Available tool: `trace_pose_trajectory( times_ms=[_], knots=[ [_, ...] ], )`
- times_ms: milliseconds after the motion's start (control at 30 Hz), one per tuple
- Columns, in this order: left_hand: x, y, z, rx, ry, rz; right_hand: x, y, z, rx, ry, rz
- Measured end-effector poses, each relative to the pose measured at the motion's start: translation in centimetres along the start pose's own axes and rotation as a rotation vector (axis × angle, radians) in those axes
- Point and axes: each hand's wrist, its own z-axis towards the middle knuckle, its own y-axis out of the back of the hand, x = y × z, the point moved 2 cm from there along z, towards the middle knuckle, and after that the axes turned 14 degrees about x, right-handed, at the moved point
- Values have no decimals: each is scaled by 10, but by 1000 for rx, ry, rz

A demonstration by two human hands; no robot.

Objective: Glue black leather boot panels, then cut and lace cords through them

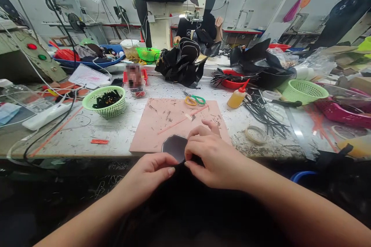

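Observation:
Both hands meet at the front edge of the bench. Between them is a rounded grey piece with a dark rim point(173, 146); its lower part is lost against black clothing. My left hand point(153, 170) pinches the rim with thumb and forefinger. Close beside it, my right hand point(210, 154) also has its fingertips closed on the rim, with its outer fingers curled. Under the piece lies a pink board point(150, 127), marked with dark scuffs. A thin red strip point(174, 124) and scissors with yellow and green handles point(195, 100) rest on the board.
A green basket of black bits point(111, 110) stands left. On the right are a glue bottle point(237, 96), a tape roll point(255, 134) and black strips point(265, 117). Black bags point(185, 61) lie ahead, below a sewing machine point(174, 7). Another person's hand point(218, 22) shows behind.

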Motion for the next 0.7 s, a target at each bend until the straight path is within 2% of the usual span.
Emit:
trace_pose_trajectory(
  times_ms=[167, 233, 333, 533, 633, 700],
  knots=[
    [-11, -3, 8, 70, 13, 365, 4, -7, 0, 11, -3, -16],
    [-12, -3, 10, 80, 41, 418, 0, -5, -3, -31, -25, 36],
    [-9, -2, 9, 90, 65, 317, -15, -2, -8, -65, -103, 233],
    [-2, -2, 8, 54, 80, 227, -46, -13, -1, 64, -240, 705],
    [-1, -2, 7, 43, 101, 194, -52, -24, 5, 151, -270, 861],
    [0, -1, 7, 11, 120, 191, -53, -28, 6, 161, -261, 905]
  ],
)
